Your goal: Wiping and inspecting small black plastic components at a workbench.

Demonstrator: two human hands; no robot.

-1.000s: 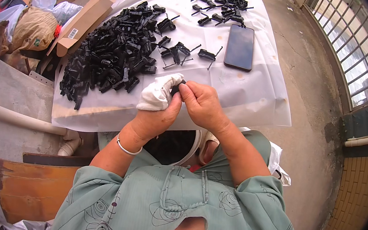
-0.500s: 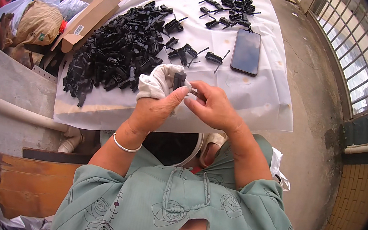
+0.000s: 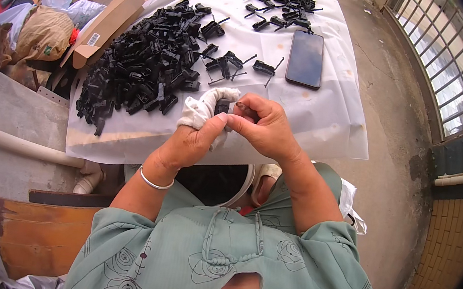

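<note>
My left hand [image 3: 185, 143] is closed around a small black plastic part [image 3: 222, 106], holding it upright over the table's near edge. White cloth [image 3: 196, 111] covers the fingers of that hand, while its thumb is bare. Right beside the part, my right hand [image 3: 268, 129] has its fingers curled in and its thumb tip close to the left thumb. Whatever lies between those right fingers is hidden. Just beyond my hands lie a few similar black parts with thin rods sticking out [image 3: 227, 65].
A big heap of black plastic parts [image 3: 144, 58] covers the table's left side. A smaller group of rodded parts [image 3: 289, 7] lies at the back, near a dark phone [image 3: 305, 59]. A cardboard box [image 3: 107, 28] borders the heap. Below the table edge stands a round container [image 3: 215, 183].
My right fingers have shifted and curled in more at the part's right side. The left hand has moved slightly and still holds the black part.
</note>
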